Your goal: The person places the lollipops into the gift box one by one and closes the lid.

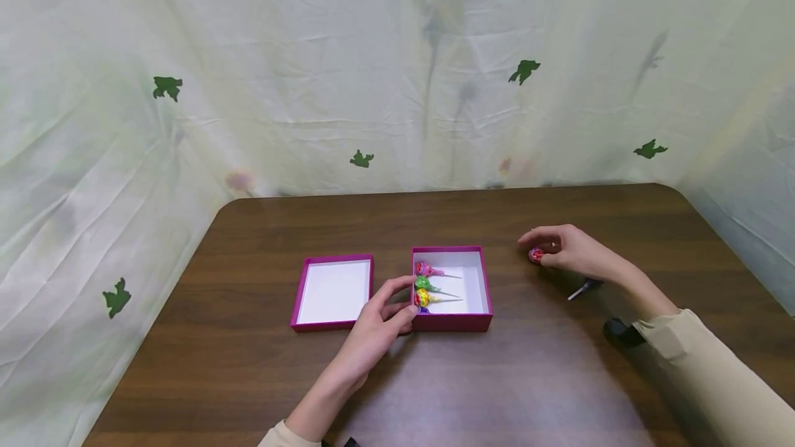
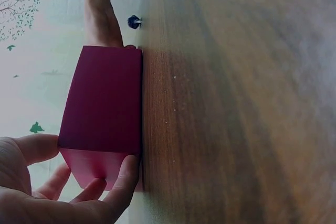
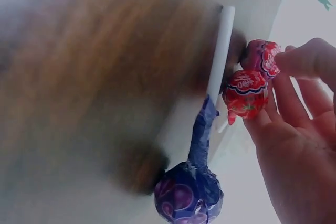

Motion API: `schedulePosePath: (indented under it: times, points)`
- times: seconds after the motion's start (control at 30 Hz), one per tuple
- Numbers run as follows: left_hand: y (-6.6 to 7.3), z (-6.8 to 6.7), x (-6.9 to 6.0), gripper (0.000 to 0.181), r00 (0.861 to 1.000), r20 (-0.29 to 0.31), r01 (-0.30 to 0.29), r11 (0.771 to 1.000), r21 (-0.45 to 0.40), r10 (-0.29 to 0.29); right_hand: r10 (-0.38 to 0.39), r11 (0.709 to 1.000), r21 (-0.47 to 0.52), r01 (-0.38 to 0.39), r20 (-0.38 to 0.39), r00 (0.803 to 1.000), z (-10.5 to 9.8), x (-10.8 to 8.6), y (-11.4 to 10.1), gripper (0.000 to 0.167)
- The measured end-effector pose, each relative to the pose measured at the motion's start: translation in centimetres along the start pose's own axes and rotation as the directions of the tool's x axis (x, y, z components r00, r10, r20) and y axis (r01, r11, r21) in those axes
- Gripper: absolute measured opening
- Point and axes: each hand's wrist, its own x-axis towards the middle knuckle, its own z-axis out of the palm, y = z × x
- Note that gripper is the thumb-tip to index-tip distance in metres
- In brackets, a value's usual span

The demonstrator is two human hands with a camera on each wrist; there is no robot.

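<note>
Passable gap between box (image 1: pixel 452 323) and purple lollipop (image 3: pixel 181 195)

The person wears cream sleeves (image 1: pixel 714 371) and black devices (image 1: pixel 623 333) at both wrists.

Left grip (image 1: pixel 371 328) on box (image 1: pixel 453 323), right grip (image 1: pixel 570 252) on lollipop (image 1: pixel 535 255)

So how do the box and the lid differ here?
The box has deep walls, while the lid is much shallower. The box holds several lollipops, lined up along its left side; the lid has nothing lying in it. In the head view, the box sits to the right and the lid to the left. Both have magenta rims and white insides, and both lie open side up on the table.
</note>
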Motion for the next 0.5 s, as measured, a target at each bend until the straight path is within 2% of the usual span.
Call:
schedulePosePath:
  times: [0.5]
  points:
    - [0.0,0.0,-0.1,0.046,1.000,0.005,0.001,1.000,0.015,-0.001,-0.005,0.998,-0.070,0.004,-0.013,1.000,1.1,-1.7,-0.2,0.032]
